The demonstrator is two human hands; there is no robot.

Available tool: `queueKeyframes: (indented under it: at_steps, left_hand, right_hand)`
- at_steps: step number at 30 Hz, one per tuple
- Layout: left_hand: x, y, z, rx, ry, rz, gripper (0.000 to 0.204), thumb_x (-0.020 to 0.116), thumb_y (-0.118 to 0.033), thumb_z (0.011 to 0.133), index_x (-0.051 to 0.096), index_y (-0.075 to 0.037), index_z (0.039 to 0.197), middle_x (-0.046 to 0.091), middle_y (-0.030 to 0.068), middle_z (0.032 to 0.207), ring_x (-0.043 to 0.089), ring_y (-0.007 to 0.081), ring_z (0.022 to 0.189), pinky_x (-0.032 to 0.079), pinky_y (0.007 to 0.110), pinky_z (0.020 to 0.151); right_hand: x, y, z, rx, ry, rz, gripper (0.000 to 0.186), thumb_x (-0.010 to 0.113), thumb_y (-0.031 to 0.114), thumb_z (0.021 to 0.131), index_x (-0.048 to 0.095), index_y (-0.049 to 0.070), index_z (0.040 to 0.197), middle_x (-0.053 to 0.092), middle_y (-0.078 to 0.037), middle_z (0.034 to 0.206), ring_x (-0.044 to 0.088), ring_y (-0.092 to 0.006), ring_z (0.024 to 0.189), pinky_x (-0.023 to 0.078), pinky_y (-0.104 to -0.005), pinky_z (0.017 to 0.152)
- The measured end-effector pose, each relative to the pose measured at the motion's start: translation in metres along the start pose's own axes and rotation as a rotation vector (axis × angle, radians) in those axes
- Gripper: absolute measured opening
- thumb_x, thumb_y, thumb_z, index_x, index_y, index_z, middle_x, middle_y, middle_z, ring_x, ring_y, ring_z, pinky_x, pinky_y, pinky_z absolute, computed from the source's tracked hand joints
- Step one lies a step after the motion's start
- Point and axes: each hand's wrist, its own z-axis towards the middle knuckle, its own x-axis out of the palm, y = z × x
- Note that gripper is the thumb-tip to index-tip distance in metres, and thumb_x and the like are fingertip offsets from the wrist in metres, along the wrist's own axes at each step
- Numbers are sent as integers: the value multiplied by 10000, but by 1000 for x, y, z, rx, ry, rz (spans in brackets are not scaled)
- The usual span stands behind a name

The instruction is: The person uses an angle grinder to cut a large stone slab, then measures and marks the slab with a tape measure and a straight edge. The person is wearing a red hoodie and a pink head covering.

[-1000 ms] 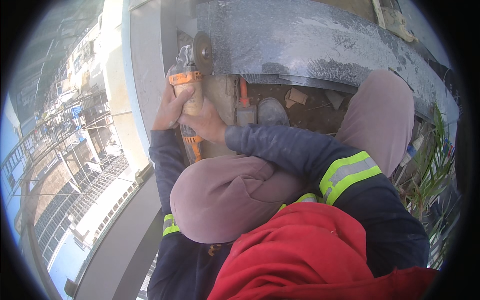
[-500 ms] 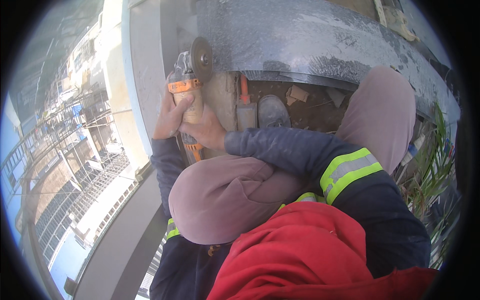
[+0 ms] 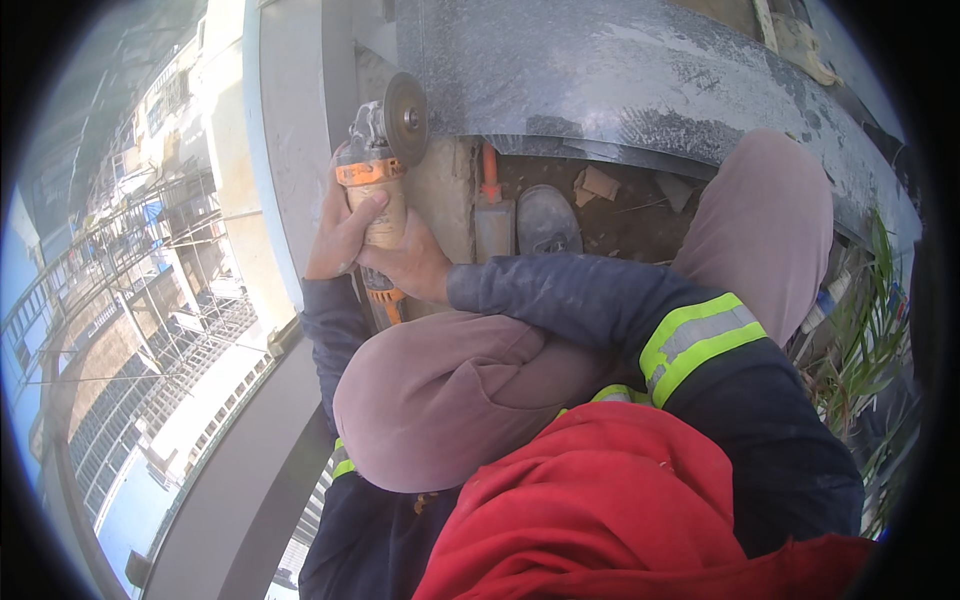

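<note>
Both of my hands are wrapped round an angle grinder point(image 3: 371, 172), which has an orange collar, a tan wrapped body and a dark cutting disc point(image 3: 404, 120) at its far end. My left hand point(image 3: 335, 232) closes on the body from the left side. Just below and to the right, my right hand point(image 3: 418, 262) grips the lower body, its forearm crossing over my bent knee. The disc stands on edge beside the left end of a grey, scuffed sheet point(image 3: 560, 75). From this view I cannot tell whether it touches the sheet.
A grey beam point(image 3: 295, 140) runs along the left, with a drop to buildings and railings beyond. An orange-handled tool point(image 3: 490, 175) lies near my shoe point(image 3: 548, 225). Broken pieces point(image 3: 597, 185) litter the ground. Green leaves point(image 3: 865, 340) stand at the right.
</note>
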Motion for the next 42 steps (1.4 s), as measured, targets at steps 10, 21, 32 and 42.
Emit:
queueKeyframes:
  at_steps: [10, 21, 32, 42]
  left_hand:
    - [4, 1, -1, 11, -1, -26, 804, 694, -135, 953, 244, -13, 1608, 514, 154, 1437, 531, 227, 1302, 468, 373, 1082]
    - [4, 0, 0, 6, 4, -59, 798, 691, -129, 957, 242, -19, 1607, 512, 156, 1439, 543, 226, 1293, 481, 373, 1073]
    - [2, 3, 0, -23, -12, -80, 806, 691, -123, 962, 228, -12, 1612, 515, 162, 1439, 552, 226, 1287, 486, 378, 1071]
    - [4, -52, -9, 170, -114, 59, 809, 698, -129, 959, 232, 14, 1605, 524, 185, 1434, 570, 235, 1281, 509, 376, 1049]
  right_hand:
    - [0, -7, -1, -53, -34, -12, 713, 825, 237, 823, 412, -53, 1327, 605, -152, 1188, 654, -209, 1076, 565, -358, 903]
    - [-2, -7, 2, -37, -23, -29, 707, 817, 211, 800, 423, -53, 1325, 606, -153, 1180, 647, -211, 1078, 558, -366, 911]
    - [0, -3, -1, -32, -42, -61, 572, 754, 128, 870, 477, 0, 1354, 625, -98, 1180, 650, -191, 1088, 556, -353, 925]
    - [14, 44, 9, -130, 116, -122, 695, 817, 193, 802, 421, -70, 1309, 615, -175, 1187, 654, -235, 1082, 553, -378, 923]
